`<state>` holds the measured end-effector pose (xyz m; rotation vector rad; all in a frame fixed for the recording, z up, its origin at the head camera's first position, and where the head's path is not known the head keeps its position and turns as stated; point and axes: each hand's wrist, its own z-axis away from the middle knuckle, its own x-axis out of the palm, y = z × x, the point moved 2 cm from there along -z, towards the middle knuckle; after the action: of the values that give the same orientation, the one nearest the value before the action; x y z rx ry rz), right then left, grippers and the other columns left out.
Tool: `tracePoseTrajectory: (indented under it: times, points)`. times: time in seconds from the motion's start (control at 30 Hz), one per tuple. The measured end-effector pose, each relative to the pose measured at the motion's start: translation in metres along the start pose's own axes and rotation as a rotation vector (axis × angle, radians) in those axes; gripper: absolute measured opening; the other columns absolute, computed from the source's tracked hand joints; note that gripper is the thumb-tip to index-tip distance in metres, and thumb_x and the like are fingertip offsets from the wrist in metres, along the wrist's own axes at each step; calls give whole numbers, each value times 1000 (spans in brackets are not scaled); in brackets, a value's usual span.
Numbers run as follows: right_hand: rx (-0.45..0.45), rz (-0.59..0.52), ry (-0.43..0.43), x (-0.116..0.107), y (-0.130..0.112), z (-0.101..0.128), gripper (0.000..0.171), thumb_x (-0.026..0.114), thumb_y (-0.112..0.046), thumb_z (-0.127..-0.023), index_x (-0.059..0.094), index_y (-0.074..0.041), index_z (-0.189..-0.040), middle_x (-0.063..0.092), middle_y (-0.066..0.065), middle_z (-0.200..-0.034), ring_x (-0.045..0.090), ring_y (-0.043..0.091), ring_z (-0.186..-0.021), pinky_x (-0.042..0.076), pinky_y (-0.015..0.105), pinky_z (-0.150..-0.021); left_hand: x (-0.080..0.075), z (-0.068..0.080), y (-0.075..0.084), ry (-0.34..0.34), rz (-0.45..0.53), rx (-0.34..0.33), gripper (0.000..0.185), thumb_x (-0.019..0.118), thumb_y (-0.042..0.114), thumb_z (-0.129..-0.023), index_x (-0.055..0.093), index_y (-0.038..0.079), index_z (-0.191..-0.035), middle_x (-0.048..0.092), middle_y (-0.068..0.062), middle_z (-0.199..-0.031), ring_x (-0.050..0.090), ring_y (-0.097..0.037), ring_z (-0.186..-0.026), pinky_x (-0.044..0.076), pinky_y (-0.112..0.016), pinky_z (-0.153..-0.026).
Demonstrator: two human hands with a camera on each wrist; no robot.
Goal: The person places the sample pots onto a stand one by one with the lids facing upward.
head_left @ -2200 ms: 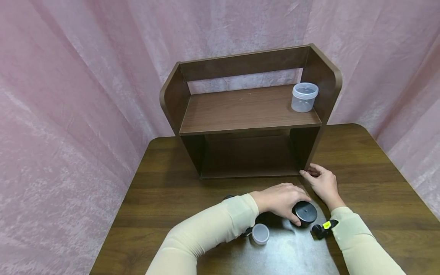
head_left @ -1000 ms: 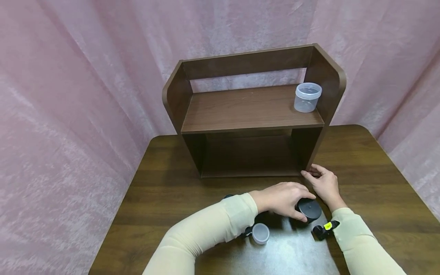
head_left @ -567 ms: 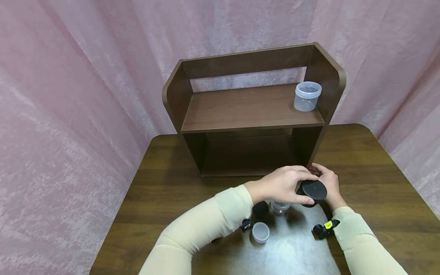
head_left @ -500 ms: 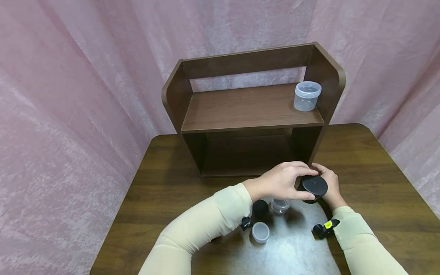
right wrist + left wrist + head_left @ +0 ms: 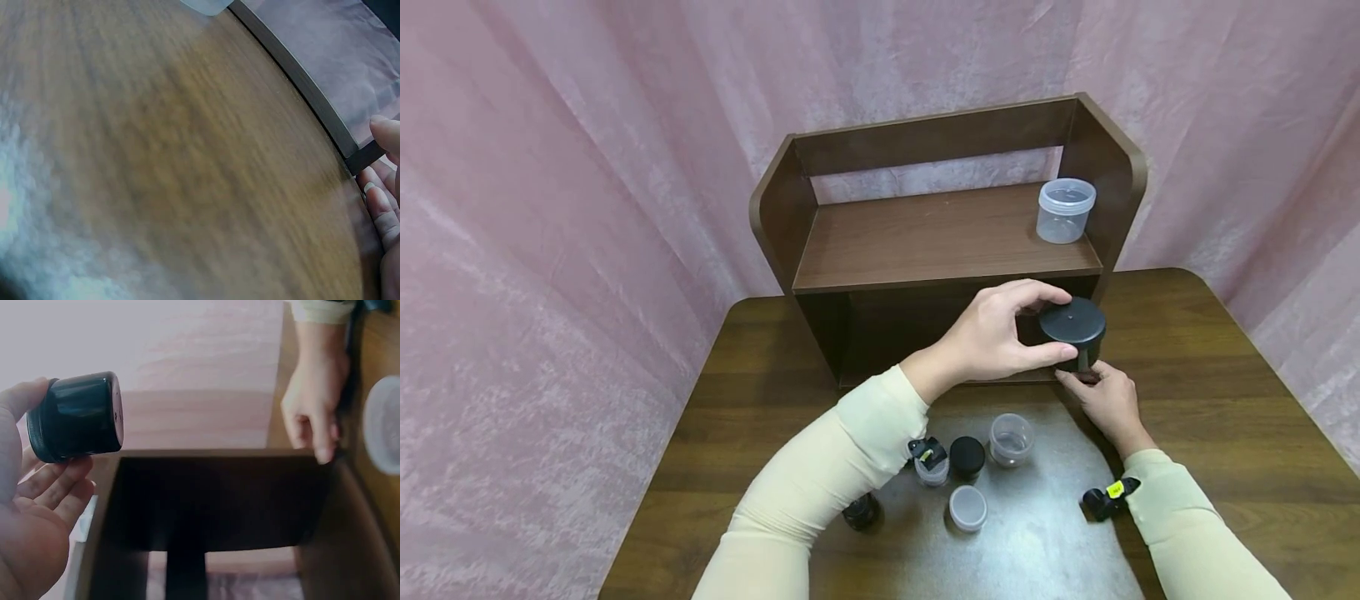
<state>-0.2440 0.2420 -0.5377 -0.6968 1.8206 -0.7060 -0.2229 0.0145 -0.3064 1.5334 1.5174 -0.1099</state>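
- Since the earlier frames the black jar (image 5: 1072, 332) has been lifted off the counter (image 5: 1195, 367) by the left hand (image 5: 996, 337) and carried up to the front of the wooden shelf unit (image 5: 940, 250); small jars previously hidden under the left forearm are now exposed.
- Black jar: held clear of the counter, just below the front edge of the shelf unit's upper board, at the right end of the lower opening. In the left wrist view the jar (image 5: 76, 416) is seen on its side relative to the camera, lid end to the right.
- Left hand: curled round the black jar, thumb on one side, fingers (image 5: 59, 487) on the other.
- Right hand (image 5: 1105, 398): resting at the shelf unit's lower right front corner, fingertips (image 5: 379, 200) touching the bottom edge; fingers gently bent, nothing gripped.
- Clear lidded tub (image 5: 1063, 210): standing upright at the right end of the shelf unit's upper board, close to the right side panel.
- In front of the shelf unit, on the counter: an open clear jar (image 5: 1011, 438), a small black-lidded jar (image 5: 967, 456), a white-lidded jar (image 5: 967, 507), all near one another.
- Right wrist view is blurred; only counter grain and the shelf unit's edge are made out.
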Motion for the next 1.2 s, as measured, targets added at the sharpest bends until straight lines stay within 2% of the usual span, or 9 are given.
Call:
tracePoseTrajectory:
  times: [0.1, 0.2, 0.27, 0.47, 0.63, 0.7, 0.77, 0.93, 1.2]
  points:
    - [-4, -24, 2, 2, -1, -1, 33, 75, -33, -84, 71, -6, -104, 73, 12, -90, 65, 4, -77, 44, 14, -67, -12, -7, 1, 20, -1, -5, 50, 83, 23, -75, 63, 3, -116, 65, -4, -109, 57, -1, -94, 46, -13, -84]
    - [1, -30, 1, 2, -1, -1, 36, 75, -32, -84, 70, -5, -109, 73, 13, -92, 58, -8, -75, 42, 9, -66, -23, -13, 2, 34, -27, -8, 50, 82, 24, -75, 63, 4, -117, 65, -2, -110, 56, -1, -93, 46, -13, -82]
    - [7, -21, -4, 3, -1, 0, 38, 75, -33, -84, 70, -5, -110, 73, 12, -93, 59, -5, -76, 42, 11, -67, -30, -18, 3, 45, -40, -10, 50, 82, 24, -75, 63, 4, -117, 65, -2, -110, 56, -2, -92, 46, -14, -81]
    - [18, -7, -21, 3, 0, 3, 45, 73, -34, -86, 67, 0, -114, 72, 14, -96, 65, 19, -85, 44, 18, -71, -45, -36, 3, 69, -77, -46, 50, 81, 24, -77, 63, 4, -119, 65, -4, -116, 57, -4, -96, 47, -14, -83]
    - [29, -19, -25, 3, 0, 2, 45, 73, -35, -86, 67, -1, -115, 71, 14, -96, 63, 14, -84, 43, 15, -69, -51, -51, 0, 61, -157, -65, 50, 79, 27, -79, 63, 5, -120, 65, -3, -116, 55, -6, -91, 44, -14, -81]
    - [39, -16, -32, 3, 0, 3, 45, 72, -35, -86, 67, -1, -116, 71, 13, -97, 63, 13, -85, 43, 15, -70, -51, -56, -3, 34, -182, -105, 50, 78, 29, -80, 63, 6, -122, 65, -2, -116, 54, -7, -90, 43, -14, -81]
    - [51, -12, -40, 4, 0, 3, 47, 71, -36, -87, 66, -1, -118, 71, 14, -99, 64, 19, -88, 44, 16, -71, -50, -60, -7, 7, -191, -151, 51, 77, 31, -81, 62, 8, -124, 64, -1, -118, 55, -6, -92, 42, -13, -83]
    - [63, -14, -47, 4, 1, 3, 48, 71, -36, -87, 64, 0, -119, 70, 15, -102, 65, 26, -92, 44, 18, -73, -44, -67, -18, -1, -130, -228, 51, 77, 29, -82, 61, 7, -125, 62, -2, -120, 59, -3, -95, 44, -10, -84]
    - [43, -24, -44, 3, 0, 3, 47, 71, -34, -87, 65, 1, -118, 70, 16, -100, 66, 29, -92, 45, 21, -73, -36, -76, -30, 25, -65, -300, 50, 78, 29, -80, 64, 7, -122, 57, -4, -114, 60, -7, -95, 48, -11, -81]
